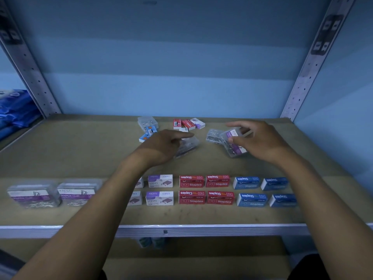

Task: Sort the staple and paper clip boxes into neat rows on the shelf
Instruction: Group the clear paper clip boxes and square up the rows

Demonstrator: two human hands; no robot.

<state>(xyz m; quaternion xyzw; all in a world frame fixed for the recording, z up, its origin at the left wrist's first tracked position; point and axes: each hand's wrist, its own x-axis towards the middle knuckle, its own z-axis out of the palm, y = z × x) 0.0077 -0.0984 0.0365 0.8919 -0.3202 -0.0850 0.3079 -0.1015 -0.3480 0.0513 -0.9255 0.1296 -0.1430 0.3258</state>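
My left hand (161, 145) grips a clear paper clip box (188, 146) in the middle of the shelf (80, 150). My right hand (260, 138) holds a clear box with a purple label (234, 143), tilted, thumb and fingers around it. Another clear box (214, 135) lies between the hands. Along the front stand two rows: clear paper clip boxes (34, 196) at left, white-purple staple boxes (160, 180), red staple boxes (191, 180) and blue staple boxes (246, 182). Loose red boxes (182, 124), a white-purple box (198, 123), a clear box (147, 123) and small blue boxes (150, 131) lie at the back.
Perforated metal uprights (30, 65) (314, 57) flank the shelf against a blue wall. Blue packets (16, 110) fill the neighbouring shelf at left. The shelf's white front edge (201, 228) runs below the rows. A lower shelf holds two small boxes (152, 242).
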